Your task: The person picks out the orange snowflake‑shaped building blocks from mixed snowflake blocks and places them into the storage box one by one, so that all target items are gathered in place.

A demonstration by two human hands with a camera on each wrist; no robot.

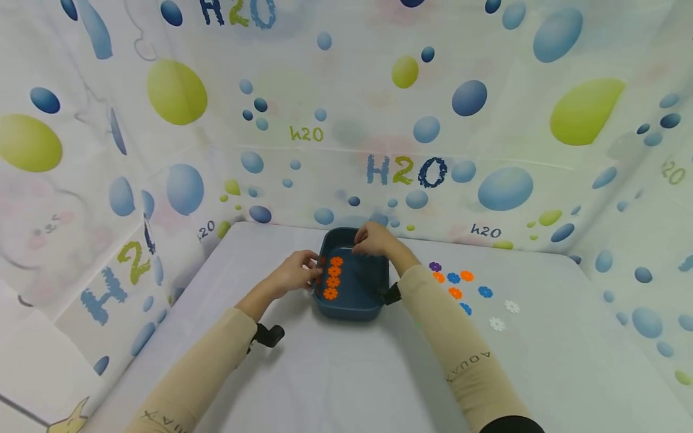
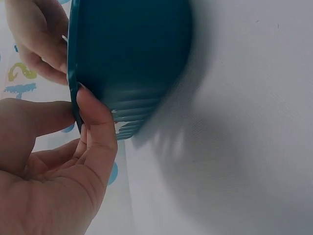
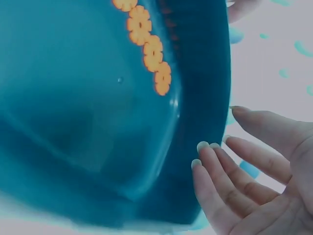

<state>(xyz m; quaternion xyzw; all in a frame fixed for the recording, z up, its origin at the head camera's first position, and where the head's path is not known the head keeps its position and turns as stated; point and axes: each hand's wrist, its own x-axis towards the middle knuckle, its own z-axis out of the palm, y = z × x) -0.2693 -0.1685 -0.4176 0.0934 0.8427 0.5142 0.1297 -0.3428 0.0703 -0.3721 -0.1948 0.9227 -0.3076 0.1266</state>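
A deep blue-green rectangular dish point(image 1: 346, 314) stands on the white-covered table, its long sides running away from me. Inside, along its left side, several orange flower-shaped pieces point(image 1: 332, 281) lie in a row. My left hand point(image 1: 295, 272) pinches the left rim between thumb and fingers, as the left wrist view shows at the dish's rim point(image 2: 73, 63). Over the far end hovers my right hand point(image 1: 373, 239), its fingers loosely bent. In the right wrist view those fingers point(image 3: 230, 183) overlap the dish wall, and nothing shows between them and the thumb.
Right of the dish, loose flower pieces are scattered: orange point(image 1: 467, 275), blue point(image 1: 485, 291), purple point(image 1: 435, 266) and white point(image 1: 511, 307). A bit of green peeks out beside the right sleeve point(image 1: 449, 337). Behind the table hangs a patterned curtain point(image 1: 346, 78).
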